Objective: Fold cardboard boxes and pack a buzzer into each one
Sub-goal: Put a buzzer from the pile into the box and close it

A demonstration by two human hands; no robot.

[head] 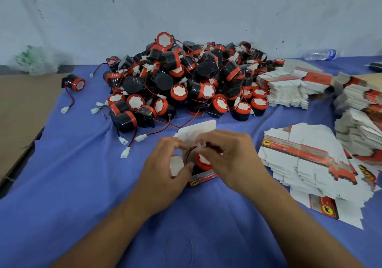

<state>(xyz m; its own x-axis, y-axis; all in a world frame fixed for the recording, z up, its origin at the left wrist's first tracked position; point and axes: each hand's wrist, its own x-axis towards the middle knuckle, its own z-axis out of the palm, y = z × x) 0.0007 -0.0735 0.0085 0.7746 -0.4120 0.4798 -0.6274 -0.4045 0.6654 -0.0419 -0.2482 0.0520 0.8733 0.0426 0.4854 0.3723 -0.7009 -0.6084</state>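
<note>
Btwn left fingers (177, 144) & right fingers (208, 142), buzzer (203, 162) sits inside open box (203, 178).

Buzzer pile (186, 77): dozens, uncountable. One lone buzzer (74, 83) left of pile. One boxed buzzer (203, 161) in one open box (203, 178), front of pile. Four flat-box stacks (306, 160) right of pile. One bottle (319, 54), one plastic bag (35, 61).

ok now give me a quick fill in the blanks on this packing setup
1. The cloth under everything is ____.
2. The left hand grips an open box while the right hand pinches the wire of the ____ inside.
3. The flat box stacks lie to the ____ of the buzzer pile.
4. The water bottle is lying on its ____.
Missing words: blue; buzzer; right; side.
</note>
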